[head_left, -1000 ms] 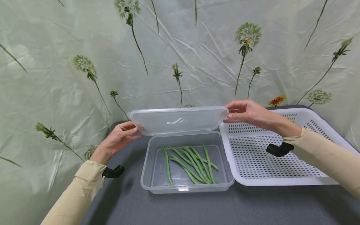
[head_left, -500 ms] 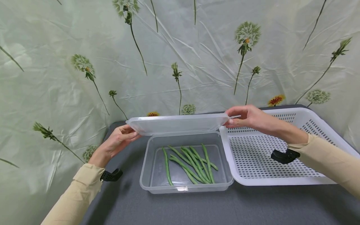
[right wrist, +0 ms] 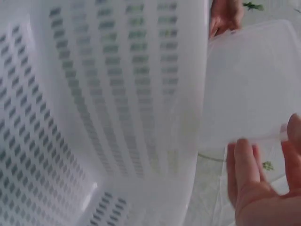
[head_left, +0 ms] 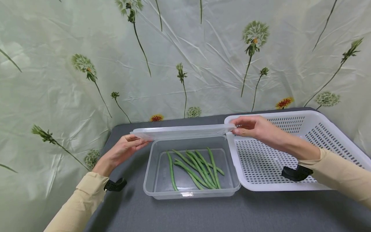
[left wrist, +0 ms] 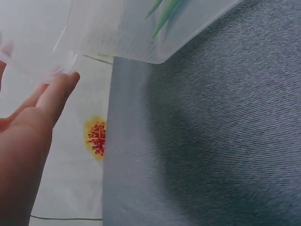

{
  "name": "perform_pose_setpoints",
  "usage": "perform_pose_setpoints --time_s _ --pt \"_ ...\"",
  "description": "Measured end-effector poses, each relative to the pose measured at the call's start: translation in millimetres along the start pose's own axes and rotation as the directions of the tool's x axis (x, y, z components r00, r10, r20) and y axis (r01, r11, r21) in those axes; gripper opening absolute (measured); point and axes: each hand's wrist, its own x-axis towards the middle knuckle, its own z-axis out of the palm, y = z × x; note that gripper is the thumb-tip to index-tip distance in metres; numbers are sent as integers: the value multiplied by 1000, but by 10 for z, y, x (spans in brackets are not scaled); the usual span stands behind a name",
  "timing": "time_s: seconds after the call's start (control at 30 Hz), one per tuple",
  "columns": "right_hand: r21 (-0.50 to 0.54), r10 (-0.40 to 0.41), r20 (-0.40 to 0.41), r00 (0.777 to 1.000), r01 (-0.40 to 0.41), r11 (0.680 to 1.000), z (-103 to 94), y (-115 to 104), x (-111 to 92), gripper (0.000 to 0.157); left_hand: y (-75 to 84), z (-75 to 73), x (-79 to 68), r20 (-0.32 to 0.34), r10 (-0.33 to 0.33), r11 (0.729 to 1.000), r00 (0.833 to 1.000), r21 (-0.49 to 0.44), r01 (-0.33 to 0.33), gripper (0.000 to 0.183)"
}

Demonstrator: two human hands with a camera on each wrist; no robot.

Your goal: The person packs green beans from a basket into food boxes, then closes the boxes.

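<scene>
A clear plastic lid (head_left: 182, 131) is held level over the back edge of a clear rectangular container (head_left: 192, 194). My left hand (head_left: 123, 149) grips the lid's left end, fingers underneath. At the other end my right hand (head_left: 253, 129) pinches the lid's corner between thumb and fingers. Several green beans (head_left: 200, 169) lie loose on the container's floor, most of them slanting together, one apart at the left. In the right wrist view the lid (right wrist: 254, 84) spans between both hands, my right hand (right wrist: 263, 188) at its near edge.
A white perforated basket (head_left: 285, 187) stands against the container's right side, under my right forearm. Grey cloth (head_left: 197, 216) covers the table. Behind it hangs a pale flower-printed sheet (head_left: 208, 64).
Both hands have lowered the lid and tipped it from a steep tilt to nearly flat. The container, beans and basket have stayed in place.
</scene>
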Motion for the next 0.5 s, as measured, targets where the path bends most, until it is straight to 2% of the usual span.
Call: perform_pose_setpoints --time_s 0.17,0.3,0.5 --pt "66 56 1 998 -56 996 46 24 -42 34 -14 -13 -20 19 -7 997 1000 -79 8 44" --pt "74 92 -8 996 -92 993 61 41 -56 38 -33 -16 -23 59 10 999 998 -49 -7 45" --pt "65 101 2 995 -101 993 63 29 -49 41 -33 0 -30 29 -13 997 999 -81 16 53"
